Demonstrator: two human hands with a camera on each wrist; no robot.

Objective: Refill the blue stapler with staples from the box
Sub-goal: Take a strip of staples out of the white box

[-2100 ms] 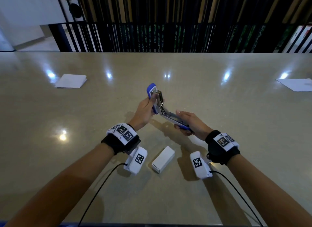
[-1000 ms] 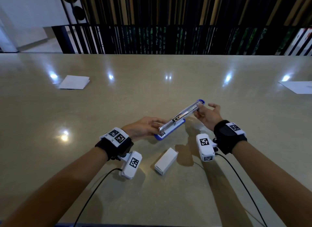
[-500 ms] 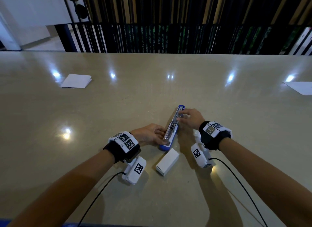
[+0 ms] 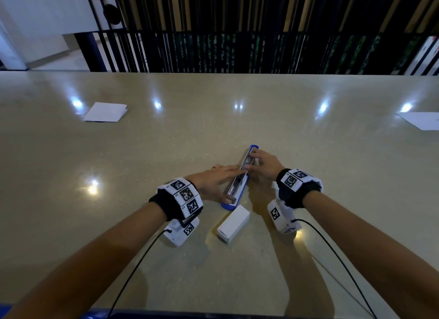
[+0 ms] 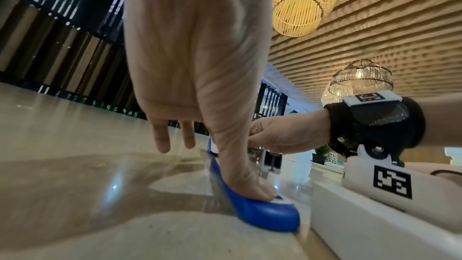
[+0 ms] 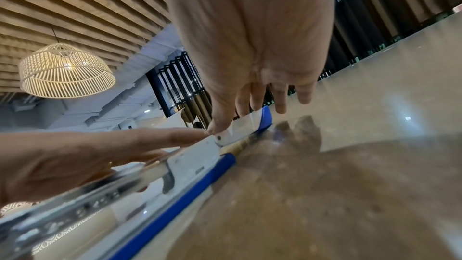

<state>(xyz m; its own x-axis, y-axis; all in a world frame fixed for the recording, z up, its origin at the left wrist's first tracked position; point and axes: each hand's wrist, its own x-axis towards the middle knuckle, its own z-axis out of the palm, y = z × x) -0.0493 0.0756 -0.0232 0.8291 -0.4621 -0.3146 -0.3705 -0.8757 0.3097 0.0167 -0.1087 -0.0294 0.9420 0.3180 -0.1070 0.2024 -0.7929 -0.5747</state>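
The blue stapler [image 4: 237,188] lies swung fully open and flat on the beige table [image 4: 142,164], its metal staple channel facing up. My left hand [image 4: 213,178] lies over its near half with straight fingers, and the thumb presses the blue near end [image 5: 262,213]. My right hand [image 4: 260,163] pinches the far half near the hinge [image 6: 190,165], thumb on one side and forefinger on the other. The white staple box [image 4: 234,223] lies closed just in front of the stapler, between my wrists, with neither hand on it.
A folded white paper [image 4: 104,112] lies far left and another sheet [image 4: 420,119] at the right edge. A dark slatted railing [image 4: 237,52] runs behind the table's far edge. Cables trail from both wrist cameras toward the near edge.
The stapler was held up in both hands and swung open. It has since come down flat on the table. Both hands have settled lower onto it.
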